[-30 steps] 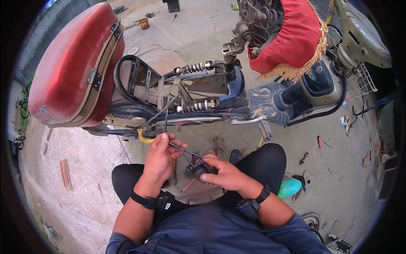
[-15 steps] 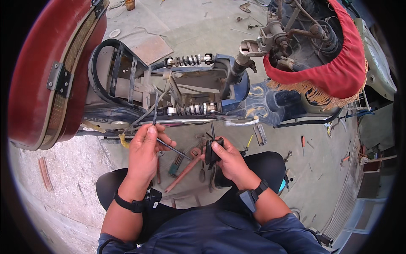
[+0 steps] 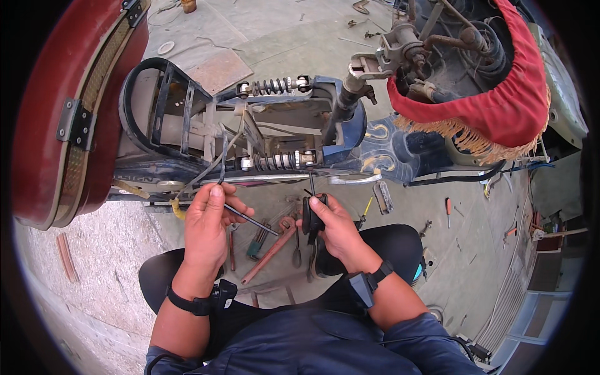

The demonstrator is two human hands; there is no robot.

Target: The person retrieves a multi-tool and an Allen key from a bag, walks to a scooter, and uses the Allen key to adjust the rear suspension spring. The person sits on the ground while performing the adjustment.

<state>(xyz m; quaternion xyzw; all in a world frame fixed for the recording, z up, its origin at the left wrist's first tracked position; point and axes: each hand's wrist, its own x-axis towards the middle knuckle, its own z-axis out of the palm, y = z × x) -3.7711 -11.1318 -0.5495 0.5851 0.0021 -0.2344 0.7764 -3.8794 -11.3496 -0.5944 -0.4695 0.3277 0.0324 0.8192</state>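
My left hand (image 3: 208, 225) pinches a thin black cable (image 3: 251, 219) between thumb and fingers. One stretch of it climbs to the stripped electric scooter (image 3: 357, 134), and a stiff-looking length slants down to the right across my fingers. My right hand (image 3: 340, 230) is closed around what looks like a roll of black tape (image 3: 307, 215). A narrow dark strip stands up from the roll toward the scooter's side. The hands are apart, in front of the near shock absorber (image 3: 281, 161).
Below my hands lie a rusty pipe wrench (image 3: 269, 257) and a green-holdered hex key set (image 3: 256, 247). A red screwdriver (image 3: 448, 211) is on the floor at right. A red top box (image 3: 59, 119) rises at left, and a red fringed cover (image 3: 494, 115) hangs at upper right.
The view has shifted slightly. My right hand has turned the roll a little, and the dark strip now points more upright. My left hand keeps its pinch on the cable.
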